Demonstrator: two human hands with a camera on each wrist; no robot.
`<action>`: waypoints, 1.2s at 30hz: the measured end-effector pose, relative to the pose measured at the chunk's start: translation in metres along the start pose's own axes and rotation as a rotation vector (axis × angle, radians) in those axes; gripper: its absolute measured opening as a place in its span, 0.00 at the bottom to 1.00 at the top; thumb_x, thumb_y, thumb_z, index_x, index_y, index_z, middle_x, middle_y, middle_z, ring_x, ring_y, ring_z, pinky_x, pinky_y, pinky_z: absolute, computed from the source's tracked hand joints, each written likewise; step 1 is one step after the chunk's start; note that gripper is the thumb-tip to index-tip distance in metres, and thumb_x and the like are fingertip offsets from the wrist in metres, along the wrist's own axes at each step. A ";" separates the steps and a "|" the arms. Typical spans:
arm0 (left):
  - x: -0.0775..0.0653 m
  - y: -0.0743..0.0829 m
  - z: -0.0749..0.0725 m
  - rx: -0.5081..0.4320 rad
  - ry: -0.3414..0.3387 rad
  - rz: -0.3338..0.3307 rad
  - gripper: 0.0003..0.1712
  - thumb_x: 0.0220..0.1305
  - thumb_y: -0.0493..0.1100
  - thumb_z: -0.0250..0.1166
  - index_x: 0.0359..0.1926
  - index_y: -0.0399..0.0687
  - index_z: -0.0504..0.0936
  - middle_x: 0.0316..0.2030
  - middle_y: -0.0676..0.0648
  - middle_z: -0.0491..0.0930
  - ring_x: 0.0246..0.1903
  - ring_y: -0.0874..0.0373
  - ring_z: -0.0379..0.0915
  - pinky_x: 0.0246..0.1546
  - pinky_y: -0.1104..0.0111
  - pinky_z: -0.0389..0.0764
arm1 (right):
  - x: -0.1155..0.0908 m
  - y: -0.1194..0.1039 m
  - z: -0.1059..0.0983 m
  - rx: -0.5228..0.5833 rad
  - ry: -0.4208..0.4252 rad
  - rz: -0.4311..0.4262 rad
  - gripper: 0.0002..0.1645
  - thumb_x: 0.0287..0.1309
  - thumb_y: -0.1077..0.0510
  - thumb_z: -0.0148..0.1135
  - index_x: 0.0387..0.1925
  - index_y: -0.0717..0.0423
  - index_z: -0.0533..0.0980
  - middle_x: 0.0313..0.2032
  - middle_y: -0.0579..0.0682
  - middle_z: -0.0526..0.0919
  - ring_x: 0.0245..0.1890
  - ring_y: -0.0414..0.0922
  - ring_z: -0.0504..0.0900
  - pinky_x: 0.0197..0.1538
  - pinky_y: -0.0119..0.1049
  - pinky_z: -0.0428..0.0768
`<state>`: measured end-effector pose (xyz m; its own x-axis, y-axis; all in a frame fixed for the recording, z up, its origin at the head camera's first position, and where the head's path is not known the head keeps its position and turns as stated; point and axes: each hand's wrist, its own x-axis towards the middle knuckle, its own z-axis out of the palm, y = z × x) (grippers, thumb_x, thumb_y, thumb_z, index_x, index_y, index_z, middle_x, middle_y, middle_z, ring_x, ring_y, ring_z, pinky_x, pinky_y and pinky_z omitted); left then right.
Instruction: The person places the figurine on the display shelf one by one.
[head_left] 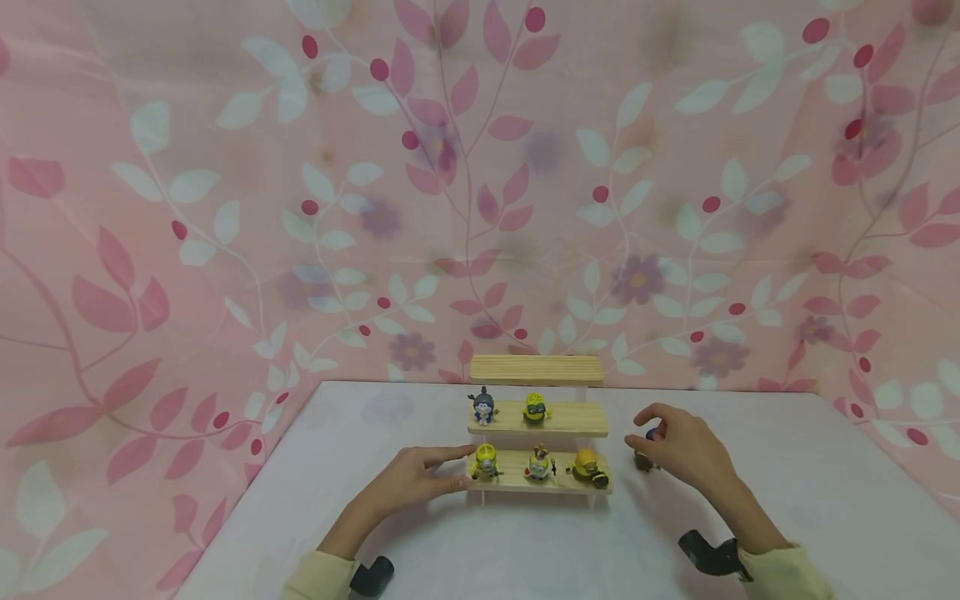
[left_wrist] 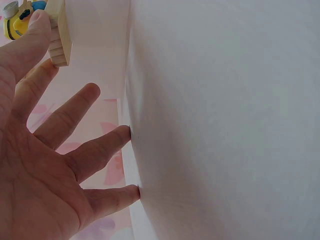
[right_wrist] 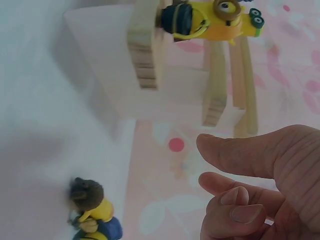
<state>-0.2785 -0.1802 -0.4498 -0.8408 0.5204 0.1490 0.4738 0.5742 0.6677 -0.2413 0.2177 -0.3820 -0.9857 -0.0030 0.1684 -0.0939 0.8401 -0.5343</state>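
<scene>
A three-tier wooden display shelf (head_left: 536,419) stands on the table. Its lowest board carries a yellow minion figurine (head_left: 486,460), one with a crown-like top (head_left: 539,462) and an orange-yellow one (head_left: 588,468). On the middle board are a grey-haired figurine (head_left: 483,407) and a goggled yellow one (head_left: 535,408). My left hand (head_left: 423,482) pinches the lowest board's left end between thumb and index finger; its other fingers are spread, two fingertips meeting the table. My right hand (head_left: 686,446) holds nothing, thumb and index finger apart, beside a brown, yellow and blue figurine (right_wrist: 97,210) on the table.
A white cloth (head_left: 360,442) covers the table. Behind it hangs a pink leaf-patterned curtain (head_left: 465,183), which also runs along both sides. Clear upright side panels (right_wrist: 105,55) support the shelf boards.
</scene>
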 end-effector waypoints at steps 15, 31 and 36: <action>-0.001 -0.001 0.000 0.010 0.006 0.014 0.31 0.59 0.66 0.67 0.63 0.71 0.78 0.59 0.56 0.77 0.61 0.49 0.71 0.57 0.48 0.74 | 0.007 0.026 0.012 -0.039 -0.037 0.058 0.22 0.54 0.48 0.71 0.44 0.60 0.80 0.25 0.49 0.76 0.22 0.45 0.72 0.22 0.37 0.70; 0.000 -0.004 0.002 0.000 0.010 0.019 0.31 0.58 0.66 0.67 0.62 0.72 0.78 0.59 0.56 0.77 0.61 0.49 0.71 0.57 0.48 0.75 | 0.016 0.035 0.022 -0.077 -0.074 0.170 0.25 0.54 0.48 0.71 0.44 0.63 0.79 0.29 0.51 0.81 0.26 0.47 0.74 0.24 0.37 0.72; 0.000 -0.004 0.002 0.001 0.012 0.022 0.31 0.58 0.66 0.67 0.62 0.71 0.78 0.59 0.56 0.77 0.61 0.49 0.72 0.57 0.48 0.74 | 0.017 0.040 0.026 -0.096 -0.063 0.182 0.26 0.52 0.46 0.72 0.43 0.63 0.79 0.31 0.53 0.82 0.26 0.47 0.75 0.24 0.38 0.73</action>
<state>-0.2803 -0.1812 -0.4534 -0.8333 0.5252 0.1725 0.4925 0.5637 0.6631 -0.2659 0.2369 -0.4216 -0.9923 0.1219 0.0231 0.0969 0.8778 -0.4691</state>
